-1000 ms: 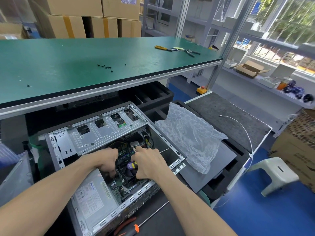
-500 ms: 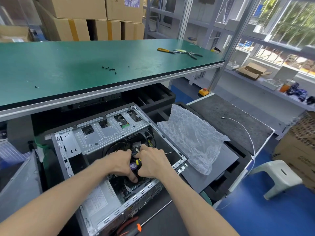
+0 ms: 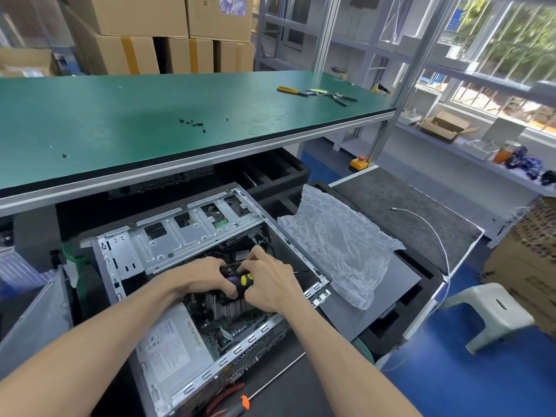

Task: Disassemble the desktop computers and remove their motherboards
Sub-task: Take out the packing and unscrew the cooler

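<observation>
Beneath a long green-topped workbench (image 3: 150,121), an open grey metal desktop computer case (image 3: 192,245) lies on its side, so the motherboard (image 3: 231,325) inside faces upward. Both hands work over the finned aluminium heatsink (image 3: 231,307). The right hand (image 3: 267,284) grips a black-and-yellow-handled screwdriver (image 3: 242,282); the left hand (image 3: 204,276) curls its fingers round the handle's purple end, probably steadying it to loosen the cooler's screws.

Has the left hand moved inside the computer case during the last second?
Yes. The left hand has shifted right, toward the right hand, away from the power supply, and now touches the screwdriver handle above the heatsink.
</observation>
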Action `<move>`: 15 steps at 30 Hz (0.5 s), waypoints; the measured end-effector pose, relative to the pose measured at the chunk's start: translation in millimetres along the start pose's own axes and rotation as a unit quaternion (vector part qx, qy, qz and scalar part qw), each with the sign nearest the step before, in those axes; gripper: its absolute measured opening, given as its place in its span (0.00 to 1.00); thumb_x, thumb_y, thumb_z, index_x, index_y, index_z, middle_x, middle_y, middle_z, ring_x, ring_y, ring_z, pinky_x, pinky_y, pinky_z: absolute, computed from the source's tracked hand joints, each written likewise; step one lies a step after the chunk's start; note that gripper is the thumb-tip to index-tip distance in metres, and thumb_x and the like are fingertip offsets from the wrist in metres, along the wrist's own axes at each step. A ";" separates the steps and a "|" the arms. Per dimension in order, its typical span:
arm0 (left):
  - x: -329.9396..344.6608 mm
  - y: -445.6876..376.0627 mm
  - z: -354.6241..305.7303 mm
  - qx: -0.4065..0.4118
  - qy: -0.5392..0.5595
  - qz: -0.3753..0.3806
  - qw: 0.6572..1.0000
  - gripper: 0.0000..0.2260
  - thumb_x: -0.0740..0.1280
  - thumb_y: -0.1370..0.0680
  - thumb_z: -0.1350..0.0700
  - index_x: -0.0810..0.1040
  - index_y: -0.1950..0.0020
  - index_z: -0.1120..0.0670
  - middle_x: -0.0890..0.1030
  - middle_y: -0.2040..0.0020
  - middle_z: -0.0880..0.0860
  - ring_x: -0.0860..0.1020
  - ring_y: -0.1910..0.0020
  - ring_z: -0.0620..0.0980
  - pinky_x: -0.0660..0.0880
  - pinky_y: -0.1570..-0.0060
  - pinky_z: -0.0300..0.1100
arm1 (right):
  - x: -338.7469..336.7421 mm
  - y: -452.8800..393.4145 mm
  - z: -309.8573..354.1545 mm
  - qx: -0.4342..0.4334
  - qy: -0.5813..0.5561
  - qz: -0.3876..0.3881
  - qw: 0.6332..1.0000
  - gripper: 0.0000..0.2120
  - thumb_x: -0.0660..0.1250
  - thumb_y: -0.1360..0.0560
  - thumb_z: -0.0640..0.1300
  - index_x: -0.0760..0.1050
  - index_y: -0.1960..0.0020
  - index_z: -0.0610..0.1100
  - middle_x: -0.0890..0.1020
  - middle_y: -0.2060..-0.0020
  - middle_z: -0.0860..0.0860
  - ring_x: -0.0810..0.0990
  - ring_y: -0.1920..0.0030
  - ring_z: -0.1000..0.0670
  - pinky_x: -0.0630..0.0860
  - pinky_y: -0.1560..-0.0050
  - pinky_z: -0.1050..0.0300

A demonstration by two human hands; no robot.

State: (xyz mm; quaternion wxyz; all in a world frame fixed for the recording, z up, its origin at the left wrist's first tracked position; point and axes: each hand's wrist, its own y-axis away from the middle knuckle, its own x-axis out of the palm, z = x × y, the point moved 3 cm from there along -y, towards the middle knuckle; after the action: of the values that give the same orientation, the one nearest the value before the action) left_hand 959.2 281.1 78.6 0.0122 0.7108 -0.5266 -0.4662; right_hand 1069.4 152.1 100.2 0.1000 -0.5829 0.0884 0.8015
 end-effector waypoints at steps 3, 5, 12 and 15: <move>-6.8 6.7 4.8 0.019 0.101 0.010 0.995 0.24 0.71 0.45 0.35 0.76 0.58 0.48 0.75 0.57 0.44 0.71 0.58 0.44 0.67 0.55 0.42 | -7.2 2.4 1.8 -0.023 -0.034 -0.017 0.999 0.20 0.63 0.29 0.48 0.74 0.38 0.49 0.70 0.43 0.55 0.73 0.45 0.48 0.70 0.57 0.49; -9.4 9.5 7.7 0.042 0.166 0.003 0.985 0.28 0.69 0.40 0.33 0.83 0.54 0.55 0.82 0.55 0.50 0.76 0.55 0.50 0.69 0.50 0.45 | -10.3 5.1 4.2 -0.059 -0.040 -0.037 0.997 0.21 0.63 0.27 0.52 0.70 0.35 0.51 0.70 0.43 0.55 0.70 0.45 0.51 0.69 0.59 0.50; -6.9 13.2 7.5 0.044 0.235 -0.036 0.970 0.24 0.64 0.27 0.33 0.83 0.45 0.50 0.86 0.50 0.50 0.83 0.50 0.53 0.74 0.42 0.48 | -6.0 5.1 6.1 -0.070 -0.024 -0.036 0.997 0.46 0.69 0.32 0.72 0.56 0.23 0.52 0.70 0.33 0.57 0.68 0.37 0.51 0.75 0.54 0.45; -8.5 20.6 2.2 0.039 0.216 -0.020 0.975 0.34 0.61 0.37 0.24 0.82 0.43 0.45 0.85 0.47 0.46 0.82 0.47 0.47 0.71 0.45 0.40 | -3.8 1.0 3.7 -0.060 -0.020 -0.038 0.997 0.38 0.74 0.33 0.66 0.62 0.30 0.54 0.74 0.37 0.58 0.74 0.40 0.51 0.76 0.52 0.42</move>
State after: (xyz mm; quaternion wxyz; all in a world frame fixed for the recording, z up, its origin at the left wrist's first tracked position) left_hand 942.4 279.4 93.4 0.0887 0.8050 -0.5150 -0.2811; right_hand 1066.9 151.8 105.0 0.0974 -0.5751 0.0159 0.8121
